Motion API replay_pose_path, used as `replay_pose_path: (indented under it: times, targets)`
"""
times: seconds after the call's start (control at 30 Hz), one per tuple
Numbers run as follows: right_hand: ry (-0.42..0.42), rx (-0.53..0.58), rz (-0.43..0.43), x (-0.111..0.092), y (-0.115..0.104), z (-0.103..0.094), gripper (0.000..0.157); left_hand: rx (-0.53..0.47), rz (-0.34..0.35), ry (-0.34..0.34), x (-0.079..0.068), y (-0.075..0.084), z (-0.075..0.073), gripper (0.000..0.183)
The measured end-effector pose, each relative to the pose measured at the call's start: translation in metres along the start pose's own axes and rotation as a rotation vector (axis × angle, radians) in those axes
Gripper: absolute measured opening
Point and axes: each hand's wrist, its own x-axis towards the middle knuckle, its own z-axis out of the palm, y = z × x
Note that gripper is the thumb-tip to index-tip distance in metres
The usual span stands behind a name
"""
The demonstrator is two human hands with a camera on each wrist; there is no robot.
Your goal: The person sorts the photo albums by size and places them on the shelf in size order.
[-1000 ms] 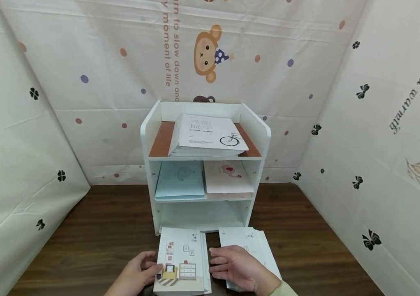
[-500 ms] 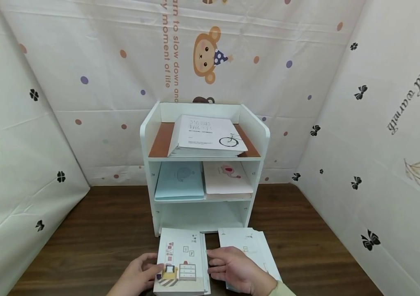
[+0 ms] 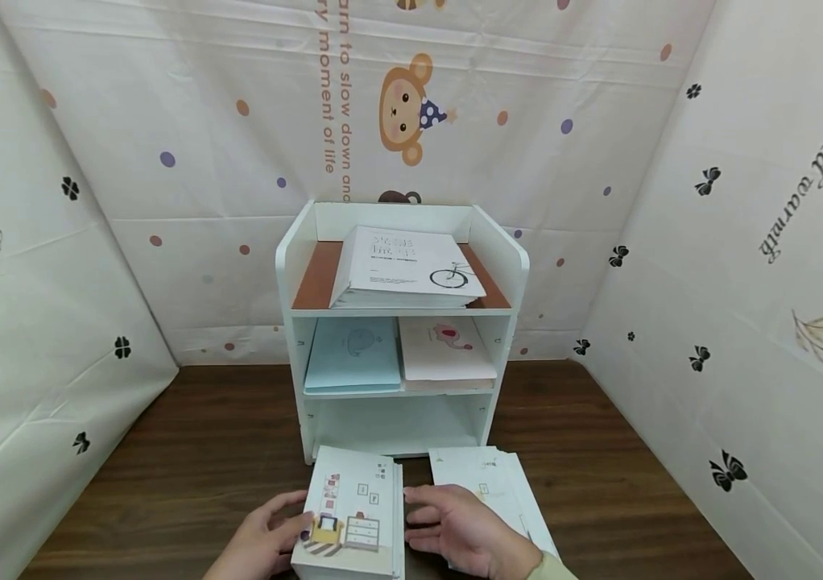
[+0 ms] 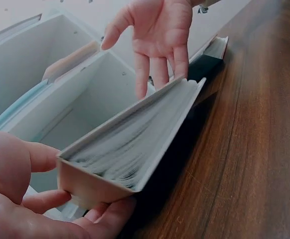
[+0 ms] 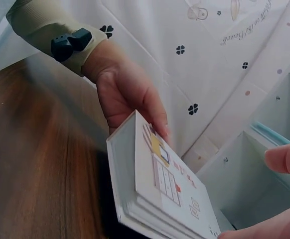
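A thick white hardcover book (image 3: pixel 346 491) with a drawing of a yellow armchair and a chest of drawers is at the front of the table. My left hand (image 3: pixel 255 536) grips its left, spine side, with the thumb on the cover. In the left wrist view, the fingers of my left hand (image 4: pixel 15 199) go under the spine, and that side is raised off the wood. My right hand (image 3: pixel 465 532) is at the book's right edge, fingers extended; firm contact cannot be made out. Below my right forearm lies a second white book (image 3: pixel 509 487), partly hidden.
A white three-tier shelf (image 3: pixel 301 411) stands behind the books. Its top bears a stack of white books (image 3: pixel 411 266) with a bicycle drawing. Blue books (image 3: pixel 353 354) and pink books (image 3: pixel 448 346) fill the middle tier. Patterned cloth (image 3: pixel 201 161) surrounds the dark wooden table (image 3: pixel 143 483).
The held book has tilted and its near end has shifted left, with my left hand moving slightly left too. My right hand has moved slightly left, toward the book's right edge.
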Motion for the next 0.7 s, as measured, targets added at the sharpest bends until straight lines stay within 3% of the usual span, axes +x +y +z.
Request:
replay_pose_path:
  times: [0.1,0.27,0.5,0.7]
  targets:
    - [-0.023,0.02,0.013,0.0001,-0.0005,0.0011,0.065,-0.003,0.006,0.009,-0.0013,-0.0012,-0.0012,0.078]
    - [-0.013,0.025,0.017,0.0007,-0.0001,0.0021,0.067,-0.033,0.02,0.023,-0.0009,-0.0049,-0.0006,0.075]
    - [0.008,-0.046,-0.02,0.0006,0.0035,0.0051,0.053,-0.07,0.039,0.053,-0.0035,-0.0078,-0.0003,0.075]
    - [0.001,-0.039,-0.067,-0.0002,0.0035,0.0095,0.071,-0.139,0.066,0.07,-0.0067,-0.0063,0.0037,0.073]
